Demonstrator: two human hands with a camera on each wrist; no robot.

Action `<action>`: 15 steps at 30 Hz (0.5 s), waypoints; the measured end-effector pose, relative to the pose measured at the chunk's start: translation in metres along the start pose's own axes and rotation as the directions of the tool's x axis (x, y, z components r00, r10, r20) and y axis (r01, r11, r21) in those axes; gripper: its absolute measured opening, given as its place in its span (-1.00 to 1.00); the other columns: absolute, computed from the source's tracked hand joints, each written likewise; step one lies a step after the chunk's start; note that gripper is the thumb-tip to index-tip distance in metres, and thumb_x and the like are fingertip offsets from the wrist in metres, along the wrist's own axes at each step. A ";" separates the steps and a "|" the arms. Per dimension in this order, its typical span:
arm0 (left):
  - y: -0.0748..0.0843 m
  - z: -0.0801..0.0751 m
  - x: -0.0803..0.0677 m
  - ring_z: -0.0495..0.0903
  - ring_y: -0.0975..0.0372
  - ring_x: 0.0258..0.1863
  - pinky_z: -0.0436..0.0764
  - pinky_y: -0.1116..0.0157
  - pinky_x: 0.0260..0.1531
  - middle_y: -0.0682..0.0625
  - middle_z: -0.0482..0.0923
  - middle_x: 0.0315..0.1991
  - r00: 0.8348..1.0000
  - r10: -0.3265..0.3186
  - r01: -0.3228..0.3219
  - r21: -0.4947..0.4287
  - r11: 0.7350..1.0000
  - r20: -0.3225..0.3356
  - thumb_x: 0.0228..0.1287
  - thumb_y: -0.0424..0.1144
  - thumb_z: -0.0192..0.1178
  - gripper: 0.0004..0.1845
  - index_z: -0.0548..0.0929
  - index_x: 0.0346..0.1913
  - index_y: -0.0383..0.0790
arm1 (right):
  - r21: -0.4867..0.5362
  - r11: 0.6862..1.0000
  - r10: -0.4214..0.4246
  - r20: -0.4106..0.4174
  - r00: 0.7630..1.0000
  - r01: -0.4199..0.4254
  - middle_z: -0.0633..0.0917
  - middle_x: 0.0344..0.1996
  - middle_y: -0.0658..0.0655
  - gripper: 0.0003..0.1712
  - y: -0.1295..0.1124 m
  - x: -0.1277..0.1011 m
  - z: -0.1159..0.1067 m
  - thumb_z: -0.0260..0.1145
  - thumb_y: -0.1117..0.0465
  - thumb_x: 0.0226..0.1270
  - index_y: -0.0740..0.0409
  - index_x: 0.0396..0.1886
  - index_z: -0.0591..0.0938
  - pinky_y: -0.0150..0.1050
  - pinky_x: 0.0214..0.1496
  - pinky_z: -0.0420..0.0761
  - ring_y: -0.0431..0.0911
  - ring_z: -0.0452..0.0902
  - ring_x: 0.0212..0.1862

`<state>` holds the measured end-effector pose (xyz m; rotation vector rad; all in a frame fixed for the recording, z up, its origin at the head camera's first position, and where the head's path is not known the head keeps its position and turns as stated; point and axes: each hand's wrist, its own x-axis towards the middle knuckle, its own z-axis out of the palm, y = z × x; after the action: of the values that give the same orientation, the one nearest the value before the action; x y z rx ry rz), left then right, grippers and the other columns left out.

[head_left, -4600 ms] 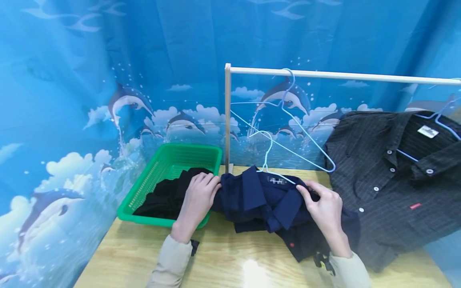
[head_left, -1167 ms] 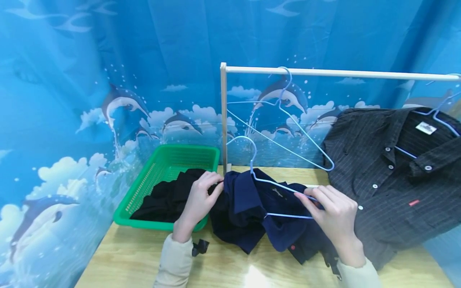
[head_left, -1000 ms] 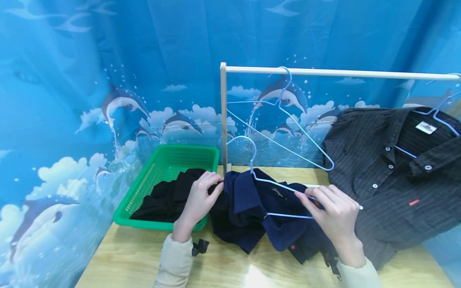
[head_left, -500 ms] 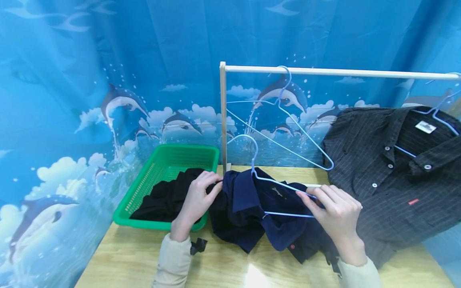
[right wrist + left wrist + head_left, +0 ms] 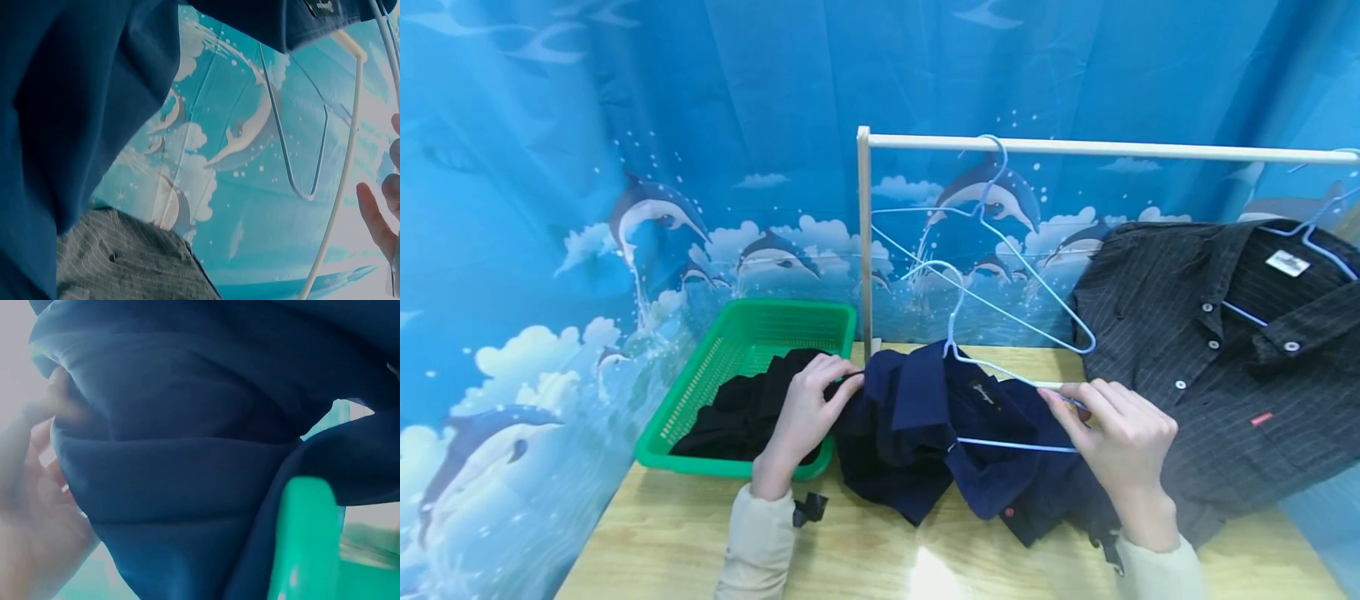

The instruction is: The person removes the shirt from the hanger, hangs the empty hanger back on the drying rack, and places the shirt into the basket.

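A navy shirt [image 5: 925,425] lies bunched on the wooden table [image 5: 865,558], with a light blue wire hanger [image 5: 958,333] partly inside its collar. My left hand [image 5: 808,400] grips the shirt's left edge beside the green basket [image 5: 745,342]. My right hand [image 5: 1120,429] pinches the hanger's right arm over the shirt's right side. In the left wrist view navy cloth [image 5: 200,456] fills the frame, with fingers [image 5: 44,456] curled into it. The right wrist view shows navy cloth [image 5: 81,125] and fingertips [image 5: 378,215] by a hanger wire [image 5: 340,187].
The green basket holds black clothing [image 5: 737,412]. A white rail [image 5: 1075,150] on a post [image 5: 864,242] carries an empty blue hanger [image 5: 992,217] and a dark striped shirt [image 5: 1217,350] on the right. A blue dolphin curtain [image 5: 625,167] hangs behind.
The hanger's hook has shifted right and risen as my right hand pulled the hanger to the right. The collar has opened out a little. My left hand keeps its grip.
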<state>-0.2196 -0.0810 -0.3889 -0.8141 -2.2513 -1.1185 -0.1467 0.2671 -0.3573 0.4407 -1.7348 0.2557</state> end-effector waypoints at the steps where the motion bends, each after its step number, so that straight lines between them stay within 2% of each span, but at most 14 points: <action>1: -0.001 -0.001 0.000 0.62 0.14 -0.16 0.63 0.13 -0.11 0.00 0.72 -0.25 1.000 0.001 -0.001 0.001 1.000 -0.007 0.41 -0.25 0.30 -0.89 0.78 -0.18 -0.19 | -0.007 1.000 0.013 0.004 1.000 -0.013 0.43 -0.82 -0.02 -0.38 0.002 0.000 -0.001 0.31 -0.19 0.42 0.18 -0.68 0.67 -0.28 -0.72 0.01 -0.15 0.16 -0.78; 10: -0.009 -0.009 0.001 0.63 0.15 -0.17 0.61 0.12 -0.08 0.03 0.73 -0.28 0.995 0.000 0.002 0.019 1.000 -0.097 0.38 -0.23 0.31 -0.91 0.78 -0.22 -0.16 | -0.039 0.992 0.123 0.021 0.992 -0.122 0.53 -0.79 0.05 -0.36 0.021 -0.001 -0.018 0.28 -0.22 0.43 0.21 -0.63 0.70 -0.41 -0.64 0.02 -0.09 0.25 -0.75; 15: -0.014 -0.015 0.000 0.64 0.15 -0.18 0.60 0.13 -0.14 0.04 0.74 -0.28 0.990 0.000 0.002 0.019 1.000 -0.144 0.35 -0.25 0.33 -0.92 0.79 -0.21 -0.14 | -0.034 0.986 0.166 0.023 0.986 -0.165 0.57 -0.77 0.08 -0.35 0.032 -0.006 -0.029 0.29 -0.24 0.40 0.23 -0.61 0.72 -0.49 -0.56 0.00 -0.13 0.25 -0.71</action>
<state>-0.2264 -0.1001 -0.3882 -0.7013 -2.1396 -1.1180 -0.1339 0.3081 -0.3546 0.2779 -1.8005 0.3418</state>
